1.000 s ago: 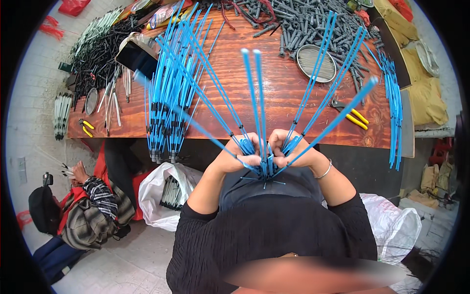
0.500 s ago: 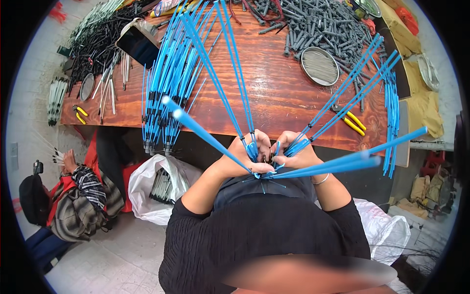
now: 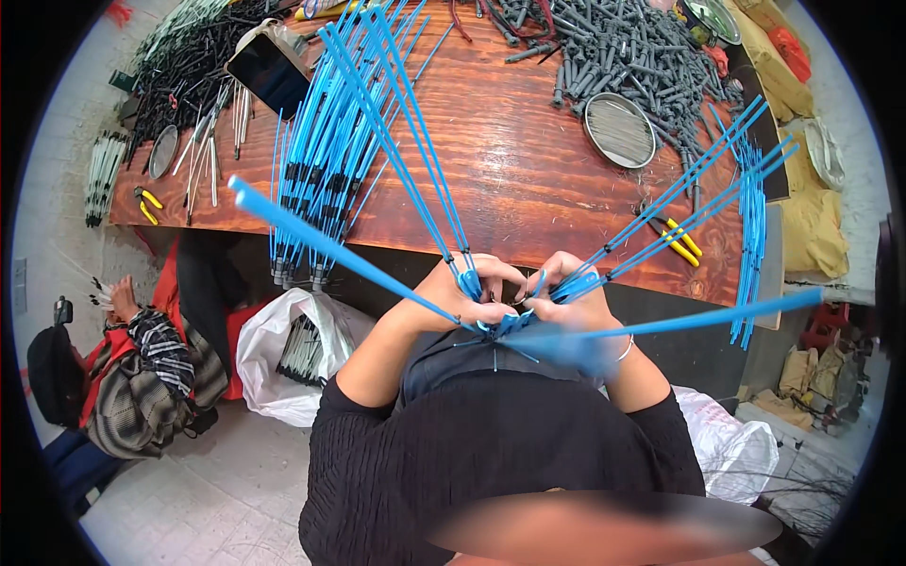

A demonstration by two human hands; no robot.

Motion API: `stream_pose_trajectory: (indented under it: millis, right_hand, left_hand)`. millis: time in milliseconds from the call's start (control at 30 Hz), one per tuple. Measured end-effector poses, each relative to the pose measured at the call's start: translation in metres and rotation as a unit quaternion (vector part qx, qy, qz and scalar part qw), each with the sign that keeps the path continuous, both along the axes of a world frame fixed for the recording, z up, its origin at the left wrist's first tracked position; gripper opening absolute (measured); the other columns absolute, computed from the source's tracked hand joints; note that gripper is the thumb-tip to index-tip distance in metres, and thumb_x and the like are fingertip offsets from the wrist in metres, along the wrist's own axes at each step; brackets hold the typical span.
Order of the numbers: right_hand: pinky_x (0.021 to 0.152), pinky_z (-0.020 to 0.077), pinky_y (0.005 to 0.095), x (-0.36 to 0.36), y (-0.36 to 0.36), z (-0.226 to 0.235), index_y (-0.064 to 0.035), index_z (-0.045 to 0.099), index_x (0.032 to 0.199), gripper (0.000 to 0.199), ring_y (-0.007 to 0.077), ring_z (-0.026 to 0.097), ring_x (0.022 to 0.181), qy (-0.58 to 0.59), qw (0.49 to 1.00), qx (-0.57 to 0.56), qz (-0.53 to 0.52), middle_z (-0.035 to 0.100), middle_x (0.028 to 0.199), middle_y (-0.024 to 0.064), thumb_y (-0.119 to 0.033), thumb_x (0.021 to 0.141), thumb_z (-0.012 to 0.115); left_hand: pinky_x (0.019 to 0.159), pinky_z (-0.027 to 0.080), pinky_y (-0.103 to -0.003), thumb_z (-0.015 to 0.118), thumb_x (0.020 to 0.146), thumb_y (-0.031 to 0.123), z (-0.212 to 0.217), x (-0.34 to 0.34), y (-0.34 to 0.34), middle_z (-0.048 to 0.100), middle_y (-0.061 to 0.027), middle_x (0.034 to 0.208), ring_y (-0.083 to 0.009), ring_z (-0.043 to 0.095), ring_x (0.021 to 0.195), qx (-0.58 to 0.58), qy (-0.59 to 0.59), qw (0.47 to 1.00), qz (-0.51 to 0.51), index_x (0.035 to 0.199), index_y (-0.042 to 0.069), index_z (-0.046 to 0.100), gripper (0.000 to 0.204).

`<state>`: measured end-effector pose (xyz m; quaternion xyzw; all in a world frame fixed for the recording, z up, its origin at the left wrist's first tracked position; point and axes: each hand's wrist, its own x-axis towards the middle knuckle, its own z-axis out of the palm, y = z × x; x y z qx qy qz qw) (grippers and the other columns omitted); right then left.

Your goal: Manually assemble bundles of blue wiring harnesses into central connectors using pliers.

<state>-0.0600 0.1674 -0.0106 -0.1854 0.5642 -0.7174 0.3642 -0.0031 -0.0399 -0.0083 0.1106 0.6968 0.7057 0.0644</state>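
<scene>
Just past the front edge of the table, above my lap, both hands are closed close together around the middle of a spread of blue umbrella ribs [image 3: 400,170]. My left hand [image 3: 469,291] grips the joined ends of ribs that fan to the far left. In my right hand [image 3: 576,297] are rib ends that spread to the far right. The fingertips nearly meet over something small, dark and thin, which I cannot make out. More blue ribs [image 3: 717,319] stick out low to the right, smeared near their base, and others [image 3: 347,255] reach left over my forearm.
A bundle of blue ribs [image 3: 326,160] lies on the table [image 3: 491,170] at left, beside a phone [image 3: 271,74]. Grey plastic parts [image 3: 628,66], a round dish of thin pins [image 3: 618,132] and yellow-handled pliers [image 3: 681,243] lie right. A co-worker's hand [image 3: 123,300] shows at far left.
The rib tips on the left have swung further left, and the right-hand ones have spread right and lower. The low right ribs have closed up into a narrower group. Both hands keep their hold.
</scene>
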Motion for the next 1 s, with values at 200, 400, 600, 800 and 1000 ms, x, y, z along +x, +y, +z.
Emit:
stream_pose_trajectory:
  millis: [200, 400, 600, 800, 1000]
  right_hand:
    - [0.088, 0.0416, 0.0343, -0.025, 0.039, 0.005, 0.0006, 0.043, 0.119, 0.072, 0.0170, 0.050, 0.105, 0.070, 0.993, 0.060, 0.077, 0.054, 0.110, 0.0106, -0.017, 0.059, 0.078]
    - [0.089, 0.0416, 0.0352, 0.007, 0.019, -0.016, 0.0011, 0.034, 0.128, 0.081, 0.0179, 0.051, 0.108, 0.217, 0.964, 0.067, 0.140, 0.054, 0.110, 0.0107, -0.016, 0.060, 0.076]
    - [0.077, 0.0462, 0.0286, 0.037, -0.004, -0.028, 0.0006, 0.043, 0.115, 0.057, 0.0128, 0.057, 0.089, 0.012, 0.998, -0.007, -0.065, 0.057, 0.098, 0.0078, -0.012, 0.067, 0.071]
    - [0.063, 0.0454, 0.0244, 0.037, -0.001, -0.044, -0.0011, 0.050, 0.098, 0.035, 0.0079, 0.054, 0.071, 0.073, 0.995, 0.033, -0.063, 0.058, 0.082, 0.0025, -0.009, 0.071, 0.070]
    - [0.059, 0.0438, 0.0252, 0.040, -0.009, -0.031, -0.0032, 0.055, 0.083, 0.022, 0.0088, 0.052, 0.065, -0.051, 0.992, -0.048, -0.105, 0.055, 0.075, 0.0014, -0.014, 0.075, 0.072]
  left_hand:
    - [0.054, 0.041, -0.022, 0.069, 0.062, 0.006, -0.002, 0.002, -0.006, 0.055, -0.0019, 0.065, -0.0084, 0.049, 0.057, 0.005, -0.012, 1.000, -0.028, 0.095, 0.002, 0.064, 0.033]
    - [0.052, 0.039, -0.022, 0.073, 0.061, 0.008, -0.005, -0.001, 0.006, 0.055, -0.0015, 0.064, -0.0077, 0.049, 0.056, 0.028, -0.025, 0.999, -0.022, 0.095, 0.001, 0.064, 0.036]
    - [0.052, 0.040, -0.021, 0.075, 0.061, 0.008, -0.007, 0.000, 0.008, 0.057, -0.0004, 0.066, -0.0059, 0.050, 0.058, -0.004, -0.090, 0.995, 0.032, 0.094, -0.002, 0.061, 0.037]
    - [0.054, 0.042, -0.021, 0.078, 0.061, 0.009, -0.011, 0.004, 0.018, 0.057, -0.0002, 0.069, -0.0058, 0.052, 0.061, 0.013, -0.120, 0.986, 0.114, 0.087, 0.000, 0.058, 0.034]
    - [0.055, 0.043, -0.021, 0.077, 0.062, 0.008, -0.002, 0.005, 0.024, 0.058, -0.0012, 0.072, -0.0068, 0.054, 0.062, -0.021, -0.090, 0.989, 0.118, 0.082, 0.001, 0.057, 0.029]
